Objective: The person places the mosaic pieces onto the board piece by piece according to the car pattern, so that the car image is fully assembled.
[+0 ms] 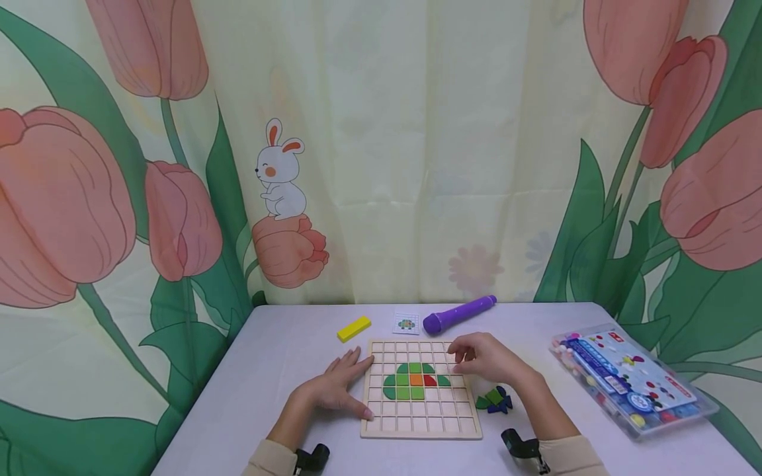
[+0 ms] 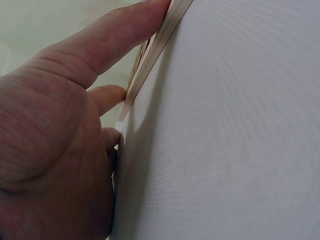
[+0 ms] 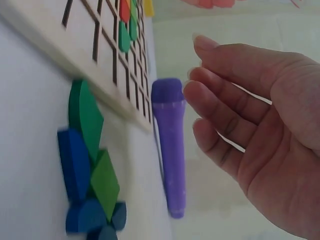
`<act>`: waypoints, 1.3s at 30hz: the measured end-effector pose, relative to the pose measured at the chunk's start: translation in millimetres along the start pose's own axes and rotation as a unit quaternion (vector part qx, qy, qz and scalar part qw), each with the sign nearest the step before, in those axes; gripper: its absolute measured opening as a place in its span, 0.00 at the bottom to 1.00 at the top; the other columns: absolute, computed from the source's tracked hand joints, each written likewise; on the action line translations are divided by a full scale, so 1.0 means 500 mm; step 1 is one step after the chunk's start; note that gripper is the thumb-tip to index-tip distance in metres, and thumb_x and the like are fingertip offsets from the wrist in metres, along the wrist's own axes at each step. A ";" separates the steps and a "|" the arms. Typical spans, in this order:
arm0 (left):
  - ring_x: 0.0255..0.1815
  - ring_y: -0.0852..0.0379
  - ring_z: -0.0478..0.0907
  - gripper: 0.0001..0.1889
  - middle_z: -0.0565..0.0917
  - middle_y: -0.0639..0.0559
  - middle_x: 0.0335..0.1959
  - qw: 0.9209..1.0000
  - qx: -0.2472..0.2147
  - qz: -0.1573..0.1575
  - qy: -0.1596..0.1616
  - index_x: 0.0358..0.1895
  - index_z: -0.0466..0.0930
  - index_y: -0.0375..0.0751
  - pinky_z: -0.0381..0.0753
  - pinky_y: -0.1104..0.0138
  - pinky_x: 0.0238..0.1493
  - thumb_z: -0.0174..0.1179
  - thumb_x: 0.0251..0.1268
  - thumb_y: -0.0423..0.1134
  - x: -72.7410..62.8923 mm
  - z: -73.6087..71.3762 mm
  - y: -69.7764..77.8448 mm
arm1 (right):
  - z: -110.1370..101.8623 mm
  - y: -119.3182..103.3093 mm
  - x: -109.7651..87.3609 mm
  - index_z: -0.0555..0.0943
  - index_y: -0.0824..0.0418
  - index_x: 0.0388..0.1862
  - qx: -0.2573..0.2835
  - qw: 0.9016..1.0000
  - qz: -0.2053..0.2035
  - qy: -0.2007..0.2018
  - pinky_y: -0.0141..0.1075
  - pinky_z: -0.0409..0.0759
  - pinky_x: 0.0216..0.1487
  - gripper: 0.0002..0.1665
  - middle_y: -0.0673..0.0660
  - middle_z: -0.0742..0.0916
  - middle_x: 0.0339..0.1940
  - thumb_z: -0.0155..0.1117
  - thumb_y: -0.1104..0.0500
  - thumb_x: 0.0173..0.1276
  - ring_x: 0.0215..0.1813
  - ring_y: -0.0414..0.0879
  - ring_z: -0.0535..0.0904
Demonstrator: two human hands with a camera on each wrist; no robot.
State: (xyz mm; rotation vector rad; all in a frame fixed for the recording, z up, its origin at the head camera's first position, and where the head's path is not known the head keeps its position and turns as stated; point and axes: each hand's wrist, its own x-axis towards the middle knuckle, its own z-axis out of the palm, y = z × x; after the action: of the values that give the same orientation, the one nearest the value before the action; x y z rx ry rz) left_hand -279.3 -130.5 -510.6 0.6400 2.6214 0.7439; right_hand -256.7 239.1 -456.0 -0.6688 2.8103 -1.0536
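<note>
Touching the board [image 1: 446,424], left fingers [image 1: 360,365] hide some edge.

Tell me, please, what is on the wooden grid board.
The wooden grid board carries green pieces, an orange piece and a red piece; the left hand touches its edge. Cells beneath the pieces are covered; in the head view, the right hand hides its far right corner.

Cream curtain [image 1: 381,165] at twelve o'clock, soft vertical folds. Large pink tulips [image 1: 59,198] printed at nine and two o'clock; white rabbit print [image 1: 282,195] at ten, closer to centre. White counter [image 1: 262,357], six o'clock. Light soft, even.
</note>
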 end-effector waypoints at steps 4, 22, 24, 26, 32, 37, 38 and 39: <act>0.89 0.42 0.38 0.62 0.46 0.45 0.88 1.000 0.003 0.000 0.000 0.83 0.57 0.61 0.40 0.38 0.84 0.79 0.41 0.67 0.001 0.001 -0.001 | -0.018 0.029 -0.015 0.87 0.62 0.50 0.003 1.000 0.012 0.003 0.32 0.78 0.37 0.15 0.52 0.87 0.37 0.76 0.63 0.65 0.37 0.43 0.77; 0.89 0.42 0.38 0.62 0.46 0.45 0.88 1.000 -0.001 -0.001 -0.001 0.83 0.57 0.61 0.41 0.35 0.83 0.79 0.41 0.67 -0.001 0.000 0.001 | -0.055 0.082 -0.049 0.88 0.62 0.44 0.030 0.996 0.064 -0.050 0.34 0.81 0.37 0.14 0.55 0.88 0.37 0.79 0.66 0.59 0.39 0.48 0.78; 0.89 0.42 0.38 0.62 0.46 0.45 0.88 1.000 0.000 -0.001 0.000 0.83 0.57 0.61 0.40 0.36 0.83 0.79 0.41 0.67 -0.001 0.000 0.001 | -0.058 0.083 -0.051 0.88 0.62 0.44 0.030 0.996 0.062 -0.055 0.34 0.80 0.38 0.14 0.54 0.87 0.36 0.79 0.66 0.59 0.40 0.49 0.78; 0.89 0.42 0.38 0.62 0.46 0.45 0.88 1.000 0.001 0.000 0.001 0.83 0.57 0.61 0.40 0.36 0.83 0.79 0.41 0.67 0.000 0.001 0.001 | -0.060 0.085 -0.054 0.88 0.62 0.45 0.032 0.996 0.058 -0.062 0.34 0.80 0.38 0.15 0.54 0.87 0.36 0.80 0.66 0.58 0.40 0.49 0.78; 0.89 0.42 0.38 0.62 0.46 0.45 0.88 1.000 0.001 0.000 0.000 0.83 0.57 0.62 0.40 0.36 0.83 0.79 0.41 0.67 0.001 0.002 -0.001 | -0.063 0.099 -0.061 0.88 0.62 0.44 0.056 0.992 0.054 -0.103 0.33 0.78 0.39 0.17 0.57 0.88 0.37 0.80 0.68 0.54 0.40 0.49 0.77; 0.89 0.42 0.38 0.62 0.46 0.46 0.88 1.000 -0.001 -0.002 -0.001 0.83 0.57 0.63 0.40 0.35 0.83 0.79 0.41 0.68 0.003 0.003 -0.003 | -0.061 0.108 -0.062 0.88 0.62 0.42 0.071 0.988 0.051 -0.127 0.34 0.76 0.38 0.16 0.58 0.88 0.37 0.80 0.68 0.52 0.39 0.48 0.77; 0.89 0.42 0.38 0.62 0.46 0.45 0.88 1.000 -0.001 -0.002 0.000 0.83 0.57 0.63 0.40 0.35 0.83 0.79 0.41 0.68 0.003 0.003 -0.003 | -0.060 0.108 -0.062 0.88 0.63 0.41 0.076 0.987 0.054 -0.130 0.34 0.76 0.38 0.16 0.58 0.88 0.37 0.80 0.69 0.53 0.38 0.48 0.77; 0.89 0.42 0.38 0.62 0.46 0.45 0.88 1.000 -0.001 -0.001 0.000 0.83 0.57 0.63 0.40 0.35 0.83 0.79 0.40 0.68 0.003 0.003 -0.003 | -0.060 0.107 -0.062 0.88 0.63 0.41 0.080 0.986 0.056 -0.132 0.34 0.76 0.38 0.16 0.59 0.88 0.37 0.80 0.69 0.53 0.38 0.47 0.77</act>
State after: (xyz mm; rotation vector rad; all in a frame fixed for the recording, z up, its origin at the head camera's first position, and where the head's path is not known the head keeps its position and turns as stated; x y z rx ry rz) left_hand -280.3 -130.3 -513.1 0.6376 2.6218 0.7452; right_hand -254.9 306.5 -470.4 -0.5795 2.4769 -1.0676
